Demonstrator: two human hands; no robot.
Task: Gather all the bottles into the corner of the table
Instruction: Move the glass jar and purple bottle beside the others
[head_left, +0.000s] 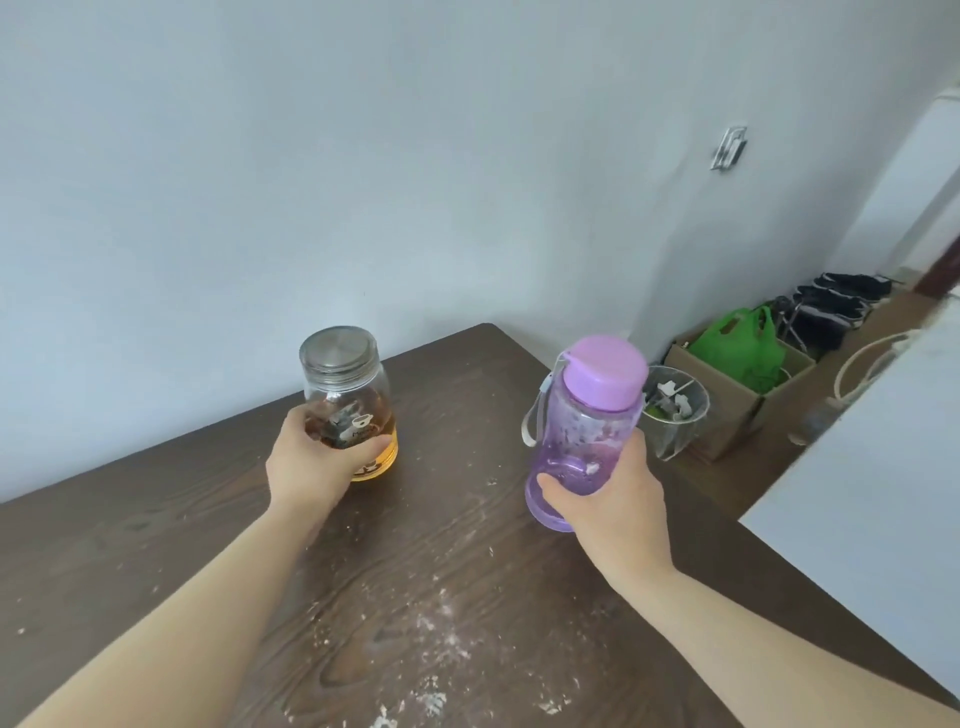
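Observation:
A clear glass bottle (347, 391) with a metal lid and amber liquid at its base stands on the dark wooden table (441, 571), not far from the far corner. My left hand (317, 462) is wrapped around its lower half. A translucent purple bottle (584, 426) with a lilac cap and a white strap is lifted above the table's right side, tilted slightly. My right hand (613, 499) grips it near the bottom.
The table's far corner (488, 330) meets the pale wall. White specks are scattered over the tabletop. Past the right edge on the floor are a clear bin (675, 410), a cardboard box with a green bag (737, 358) and dark shoes.

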